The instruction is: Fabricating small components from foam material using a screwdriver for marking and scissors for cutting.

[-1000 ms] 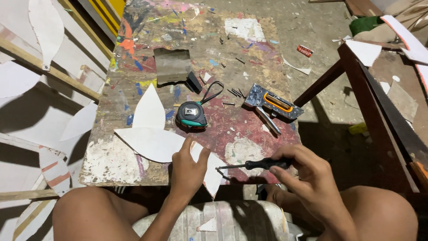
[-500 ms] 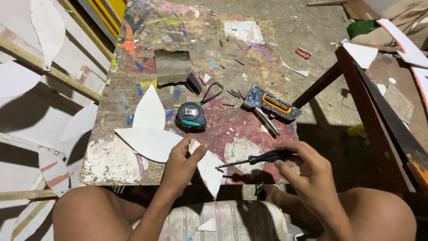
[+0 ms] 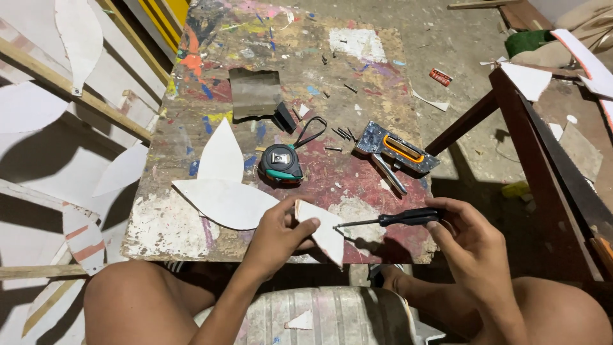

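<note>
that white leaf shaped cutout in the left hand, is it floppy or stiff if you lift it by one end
The white cutout probably stays fairly stiff: the left hand pinches one end and the rest juts out without drooping. Its cut edge shows some thickness, so it looks like thin board, likely light. The pointed tip may snap or bend if pushed hard.

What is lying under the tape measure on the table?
The tape measure sits on the paint-stained table, beside a white leaf-shaped cutout. Its body covers the surface directly beneath, so anything small there cannot be seen.
</note>
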